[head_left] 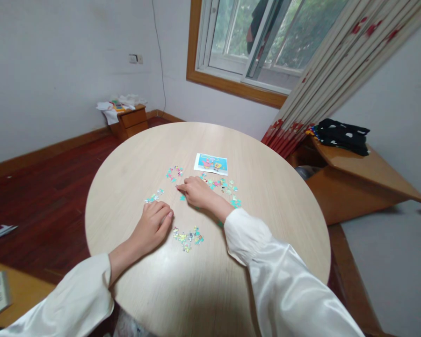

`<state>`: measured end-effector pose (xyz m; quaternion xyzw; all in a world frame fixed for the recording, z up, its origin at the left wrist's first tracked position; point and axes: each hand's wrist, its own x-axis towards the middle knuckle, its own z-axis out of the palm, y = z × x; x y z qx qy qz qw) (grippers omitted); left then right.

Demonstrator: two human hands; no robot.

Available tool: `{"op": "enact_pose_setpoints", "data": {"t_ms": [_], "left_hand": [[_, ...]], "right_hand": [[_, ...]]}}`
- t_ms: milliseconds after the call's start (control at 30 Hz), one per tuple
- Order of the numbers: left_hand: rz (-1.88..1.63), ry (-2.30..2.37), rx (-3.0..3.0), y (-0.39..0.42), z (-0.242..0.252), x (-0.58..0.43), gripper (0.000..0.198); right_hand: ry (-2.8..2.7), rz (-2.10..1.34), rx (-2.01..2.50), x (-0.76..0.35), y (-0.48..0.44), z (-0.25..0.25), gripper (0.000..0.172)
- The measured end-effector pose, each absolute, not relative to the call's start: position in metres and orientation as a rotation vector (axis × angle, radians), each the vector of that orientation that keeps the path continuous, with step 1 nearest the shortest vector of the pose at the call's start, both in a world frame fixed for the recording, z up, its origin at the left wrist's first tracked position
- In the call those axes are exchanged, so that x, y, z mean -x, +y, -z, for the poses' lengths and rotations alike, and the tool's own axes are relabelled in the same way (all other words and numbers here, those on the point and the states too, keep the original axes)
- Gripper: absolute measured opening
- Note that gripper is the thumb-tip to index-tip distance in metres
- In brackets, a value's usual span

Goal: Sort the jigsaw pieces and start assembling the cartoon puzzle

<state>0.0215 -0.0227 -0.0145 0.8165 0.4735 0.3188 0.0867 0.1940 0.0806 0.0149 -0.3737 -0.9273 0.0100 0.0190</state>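
My left hand rests on the tabletop, its fingers loosely bent and lying down, with nothing seen in it. Just beyond its knuckles lies a small group of teal and silvery jigsaw puzzle pieces. My right hand reaches across the middle, index finger forward and fingertips close together at the table. Whatever is at those fingertips is too small to make out. Beside it lies a teal puzzle piece. Beyond it are a curved cluster of pieces and a printed cartoon picture, lying flat.
More puzzle pieces lie nearer me, and others spread to the right, partly behind my right forearm. All lie on a round wooden table. A tilted wooden cabinet stands at right, a small drawer unit in the far corner.
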Motion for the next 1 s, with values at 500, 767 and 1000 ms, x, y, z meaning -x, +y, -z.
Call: {"op": "enact_pose_setpoints", "data": {"t_ms": [500, 767, 1000], "left_hand": [[-0.966, 1.440, -2.347, -0.019, 0.018, -0.020, 0.030], [-0.949, 1.402, -2.375, -0.017, 0.018, -0.021, 0.032], [-0.972, 1.381, -2.390, -0.019, 0.020, -0.022, 0.030]], "right_hand": [[-2.627, -0.128, 1.369, -0.241, 0.119, -0.035, 0.043], [-2.487, -0.126, 1.623, -0.327, 0.098, -0.017, 0.043], [-2.597, -0.106, 1.615, -0.306, 0.087, -0.013, 0.042]]}}
